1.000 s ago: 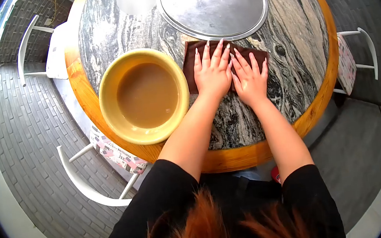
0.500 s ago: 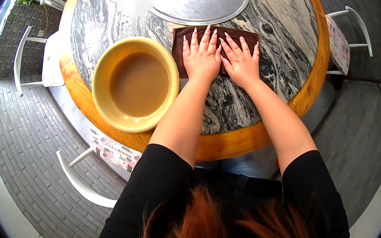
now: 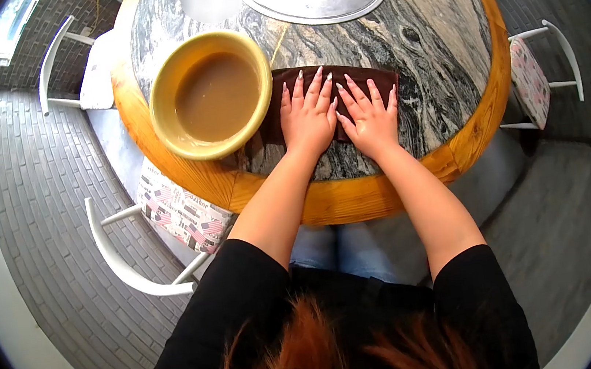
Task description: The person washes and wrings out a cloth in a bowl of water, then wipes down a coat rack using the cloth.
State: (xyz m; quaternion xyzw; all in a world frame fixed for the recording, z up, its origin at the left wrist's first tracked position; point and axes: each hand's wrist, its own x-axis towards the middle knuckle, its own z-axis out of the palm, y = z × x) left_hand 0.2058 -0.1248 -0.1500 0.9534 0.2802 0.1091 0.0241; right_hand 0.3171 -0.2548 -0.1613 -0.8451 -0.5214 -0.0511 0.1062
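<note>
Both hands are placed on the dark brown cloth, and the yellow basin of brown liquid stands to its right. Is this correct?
The side is wrong: the head view shows the yellow basin of brown liquid to the left of the dark brown cloth. The left hand and right hand are on it.

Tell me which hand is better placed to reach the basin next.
Left, most likely: the left hand lies flat on the brown cloth, nearer the yellow basin. The right hand is also flat there, but farther away, with the left between.
</note>
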